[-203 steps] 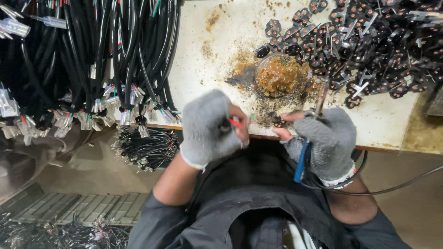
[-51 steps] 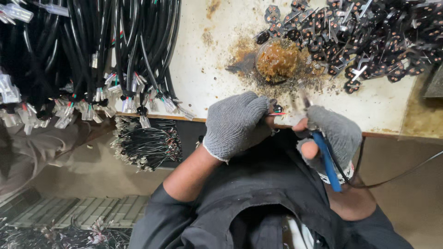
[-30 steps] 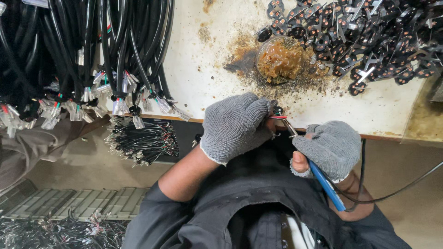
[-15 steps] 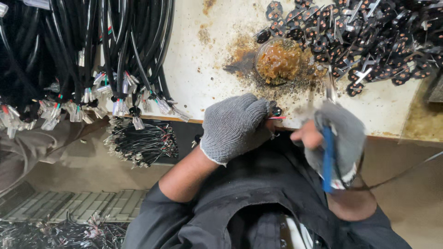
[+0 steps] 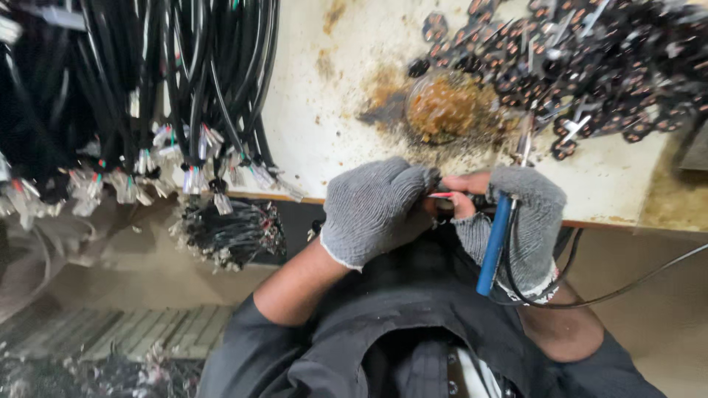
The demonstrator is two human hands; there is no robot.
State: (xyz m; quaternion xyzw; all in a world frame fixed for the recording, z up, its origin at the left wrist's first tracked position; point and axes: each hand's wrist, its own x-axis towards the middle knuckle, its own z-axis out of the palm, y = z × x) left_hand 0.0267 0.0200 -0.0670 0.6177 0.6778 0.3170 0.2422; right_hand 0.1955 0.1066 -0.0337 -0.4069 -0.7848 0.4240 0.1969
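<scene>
Both hands wear grey knit gloves and meet at the near edge of a stained white workbench (image 5: 332, 110). My left hand (image 5: 376, 210) is closed around a small connector with a thin red wire (image 5: 441, 195) sticking out toward the right. My right hand (image 5: 523, 221) grips a soldering iron (image 5: 495, 239) with a blue handle; its metal tip (image 5: 525, 140) points up and away over the bench, beside a brown crusted lump of flux or sponge (image 5: 442, 109). The connector itself is mostly hidden inside the glove.
A heap of small black round connectors (image 5: 590, 59) covers the bench's far right. Many black cables with stripped coloured ends (image 5: 147, 110) hang over the left edge. A bundle of black wires (image 5: 232, 232) dangles below the bench. The iron's black cord (image 5: 634, 284) trails right.
The soldering iron has swung from lying low and slanted to standing nearly upright, its tip now raised over the bench near the brown lump. My left hand has stayed at the bench edge.
</scene>
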